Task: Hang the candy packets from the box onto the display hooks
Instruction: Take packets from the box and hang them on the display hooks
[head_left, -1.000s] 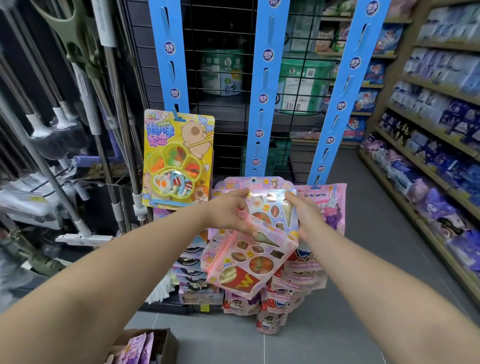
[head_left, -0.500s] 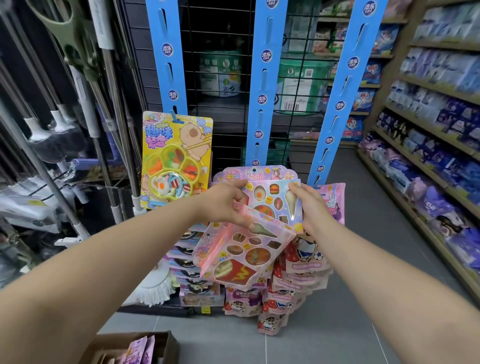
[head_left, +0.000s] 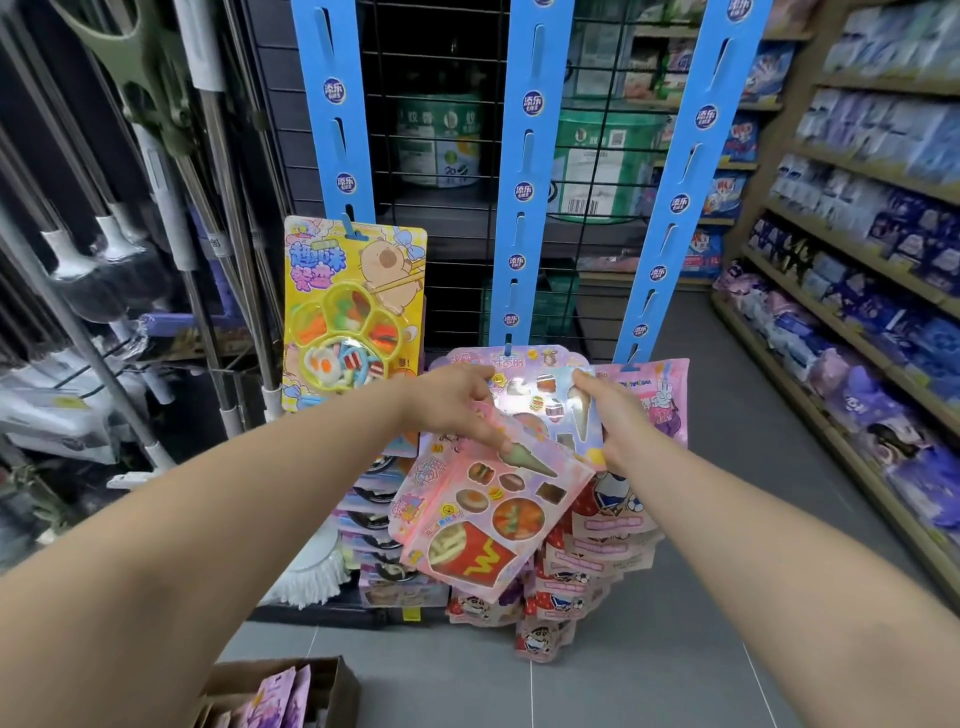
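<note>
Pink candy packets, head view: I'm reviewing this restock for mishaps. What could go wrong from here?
1. The left hand pinches the tilted fries packet only by its top edge; it may slip to the floor.
2. The right hand holds a second packet against the crowded hung packets under the middle blue strip; hooking it could knock one loose.

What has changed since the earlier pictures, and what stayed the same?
Little. The left hand and right hand raised their two pink packets slightly toward the middle blue hook strip. Nothing was taken or released: the left hand still pinches the tilted fries packet, the right hand still holds the upright packet. The yellow packet stays hung, the box on the floor.
</note>
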